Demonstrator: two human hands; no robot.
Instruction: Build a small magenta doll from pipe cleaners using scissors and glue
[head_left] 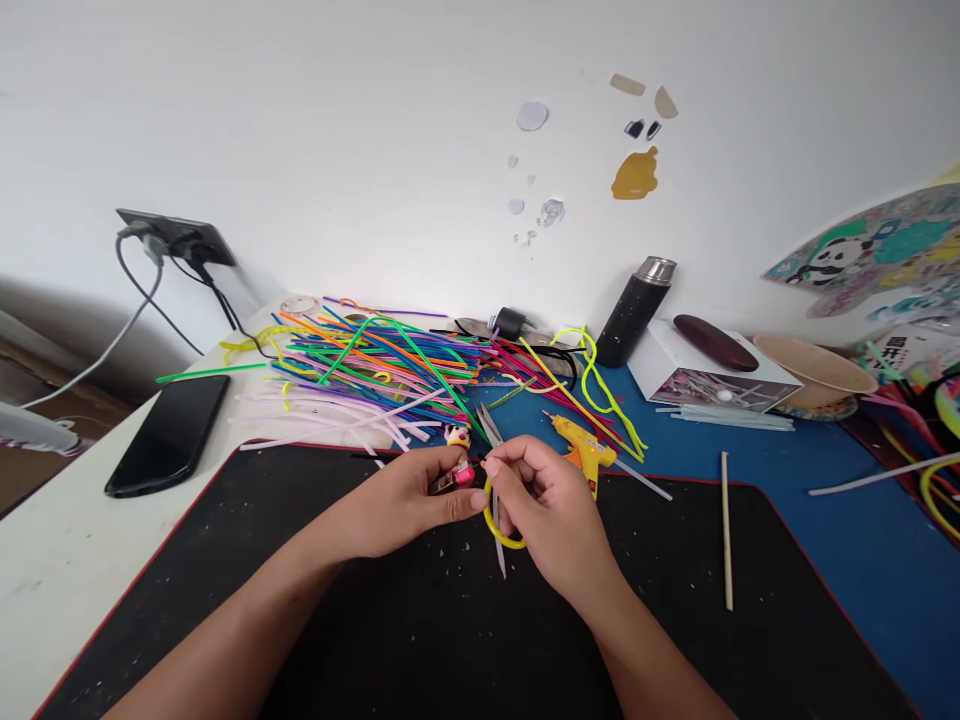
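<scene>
In my left hand (420, 495) is a small lighter-like object (464, 473) with a pink top and a dark, patterned body, gripped between thumb and fingers. Just beyond those fingertips shows a small white-and-yellow figure (457, 436) with a face. My right hand (544, 500) is closed, thumb and forefinger pinching something tiny and dark beside the pink top. Scissors (489, 425) point away from me behind these fingers. A yellow loop (504, 535), apparently their handle, shows beside the right fingers; whether the hand holds it I cannot tell. Below it pokes a pale pointed strip (501, 562).
A heap of coloured pipe cleaners (375, 360) lies beyond the black mat (405, 640). Close to my right hand is a yellow glue gun (583, 448). A phone (169, 435) lies left, a stick (726, 530) right. A black flask (634, 315) leans by a white box (697, 370).
</scene>
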